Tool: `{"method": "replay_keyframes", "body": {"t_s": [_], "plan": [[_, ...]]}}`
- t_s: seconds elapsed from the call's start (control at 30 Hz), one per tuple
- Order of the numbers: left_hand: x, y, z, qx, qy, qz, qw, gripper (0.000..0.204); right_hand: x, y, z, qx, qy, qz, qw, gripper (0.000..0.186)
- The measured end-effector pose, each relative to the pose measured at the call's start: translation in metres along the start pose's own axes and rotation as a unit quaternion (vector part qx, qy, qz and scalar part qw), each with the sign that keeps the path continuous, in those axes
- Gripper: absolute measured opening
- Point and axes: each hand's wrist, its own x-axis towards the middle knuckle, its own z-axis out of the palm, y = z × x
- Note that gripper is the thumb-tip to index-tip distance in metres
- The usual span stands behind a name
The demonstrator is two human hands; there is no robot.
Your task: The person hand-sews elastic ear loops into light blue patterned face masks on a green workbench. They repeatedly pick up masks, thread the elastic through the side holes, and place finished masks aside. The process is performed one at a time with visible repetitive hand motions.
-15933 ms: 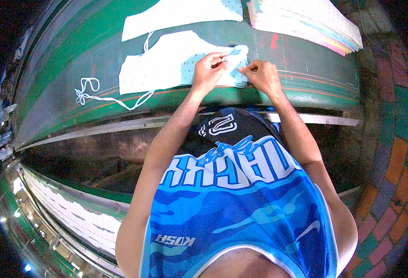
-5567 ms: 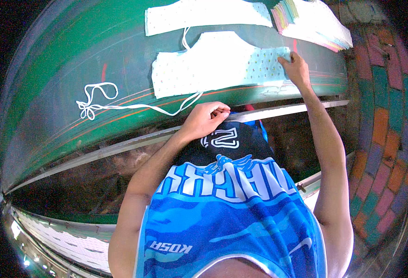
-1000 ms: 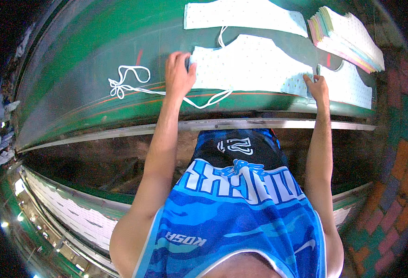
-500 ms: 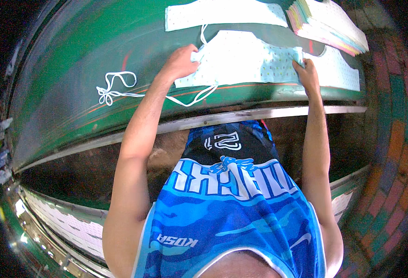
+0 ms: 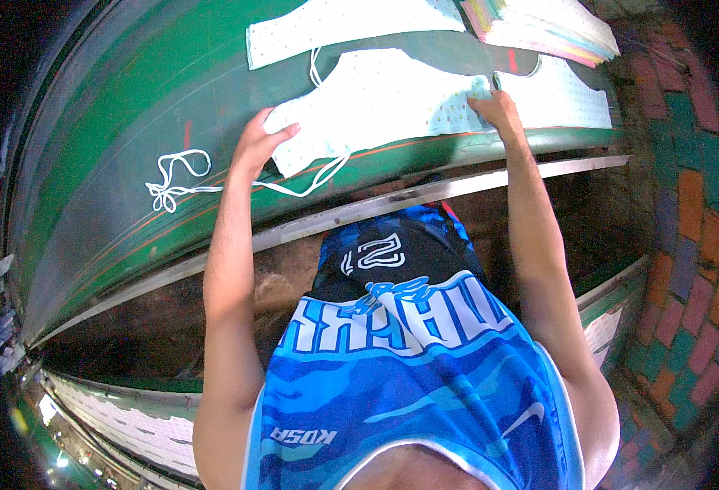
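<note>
A white, dotted fabric piece [image 5: 376, 98] with a raised middle section lies flat on the green table [image 5: 114, 139]. My left hand [image 5: 263, 137] grips its left end, thumb on top. My right hand [image 5: 496, 111] pinches its right end beside a second dotted piece [image 5: 569, 104] lying to the right. Tangled white cord [image 5: 163, 189] rests on the left of the table, one length running under the middle piece, and a loop shows above that piece.
Another white piece [image 5: 351, 24] lies along the far side, beside a stack of pastel-edged cut pieces [image 5: 543, 28]. A metal rail [image 5: 294, 233] runs along the table's near edge. Multicoloured paving [image 5: 686, 269] shows at the right, with white patterned material [image 5: 122, 425] on a surface behind me.
Over the last second my left hand has moved left and slightly toward me, shifting the held piece's left end that way. My right hand still grips the right end.
</note>
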Motion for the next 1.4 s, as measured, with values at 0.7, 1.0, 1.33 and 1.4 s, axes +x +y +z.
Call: {"method": "replay_keyframes", "body": {"t_s": [0.7,1.0,1.33,1.4], "plan": [[0.016,0.104,0.019,0.161,0.303,0.227,0.911,0.049,0.002,0.012,-0.04,0.257,0.015,-0.056,0.965,0.077],[-0.007,0.113,-0.025,0.17,0.337,0.212,0.902,0.038,-0.024,-0.04,-0.11,0.317,0.094,-0.161,0.93,0.06],[-0.058,-0.07,-0.026,0.266,0.303,0.064,0.913,0.048,-0.049,0.003,0.012,0.178,-0.097,-0.068,0.977,0.05],[-0.058,-0.072,-0.028,0.235,0.32,0.068,0.915,0.048,-0.047,0.007,0.035,0.155,-0.041,-0.09,0.983,0.046]]}}
